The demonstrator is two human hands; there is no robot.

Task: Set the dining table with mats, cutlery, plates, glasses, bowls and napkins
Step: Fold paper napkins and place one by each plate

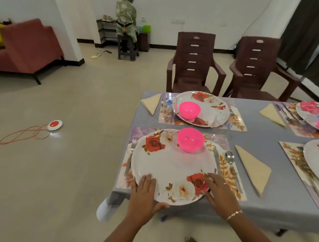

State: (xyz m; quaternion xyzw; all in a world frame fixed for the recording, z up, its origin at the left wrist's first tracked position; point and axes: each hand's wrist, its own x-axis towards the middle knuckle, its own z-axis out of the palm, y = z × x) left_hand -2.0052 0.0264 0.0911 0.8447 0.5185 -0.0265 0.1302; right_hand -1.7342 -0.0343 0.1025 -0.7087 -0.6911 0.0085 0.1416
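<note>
desk (261, 131): draped in grey cloth and bearing four place settings, two of them cut by the right frame edge; near-left corner just beside the working setting, so little margin on that side.
open room: bare floor (83, 160) to the left and in front; left brown chair (193, 68) and right brown chair (255, 67) at the far side, well apart from the hands; strip of bare cloth right of the near setting, partly taken by the napkin.
near mat (219, 138): squared to the desk's near edge, likely to mark one seat; near border close to the drop.
near plate (173, 166): on that mat, covering most of it; near rim past the mat's border and about at the desk edge, so probably due a nudge inward.
napkin (254, 169): folded to a triangle, flat on the cloth just right of the mat, apart from the spoon.
pink bowl (190, 139): upright on the plate's far part, leaving the near rim free for handling.
left hand (144, 194): fingers straight and flat on the near-left rim, thumb along the near edge; nothing visibly gripped.
right hand (219, 193): fingers spread and straight, pressing the near-right rim by the red rose; nothing held.
step in hand: judged as squaring or sliding the plate, with a flat press on both sides to keep the bowl steady.
cutlery: fork (131, 156) left of the plate, knife (216, 160) and spoon (233, 167) right, all on the mat; knife tight against the rim, so at risk from a sideways push.
</note>
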